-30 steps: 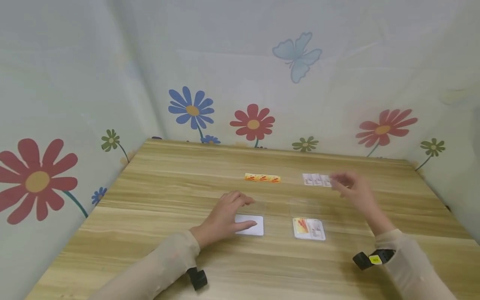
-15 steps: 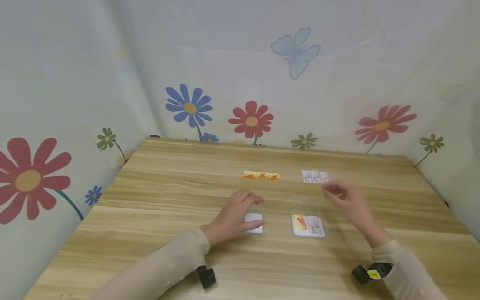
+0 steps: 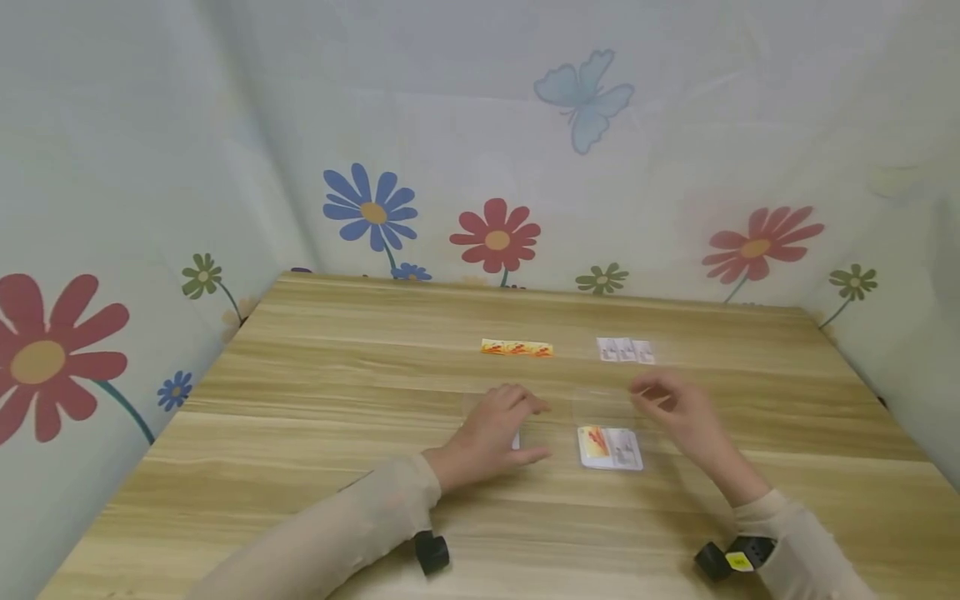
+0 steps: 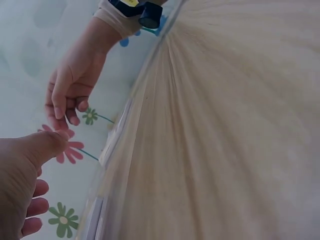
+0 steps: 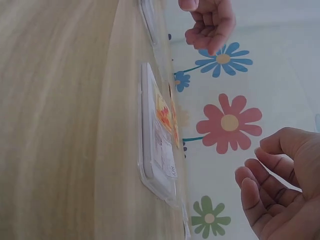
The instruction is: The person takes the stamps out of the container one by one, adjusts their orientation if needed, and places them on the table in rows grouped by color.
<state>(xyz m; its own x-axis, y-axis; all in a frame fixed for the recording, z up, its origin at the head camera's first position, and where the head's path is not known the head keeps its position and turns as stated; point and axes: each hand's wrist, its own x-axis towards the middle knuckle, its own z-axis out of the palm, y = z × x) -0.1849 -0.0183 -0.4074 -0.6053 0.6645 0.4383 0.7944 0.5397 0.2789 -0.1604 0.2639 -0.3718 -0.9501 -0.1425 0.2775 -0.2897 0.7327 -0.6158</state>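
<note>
Pale beige sleeves (image 3: 352, 533), thin and lightly creased, cover the arms to the wrists — the left hand (image 3: 498, 435) and right hand (image 3: 681, 418) are bare. The left camera (image 3: 432, 552) is black, stubby and rounded; the right camera (image 3: 712, 562) matches — its black strap (image 3: 762, 550) bears a yellow label (image 3: 739, 562) with faint dark print.
</note>
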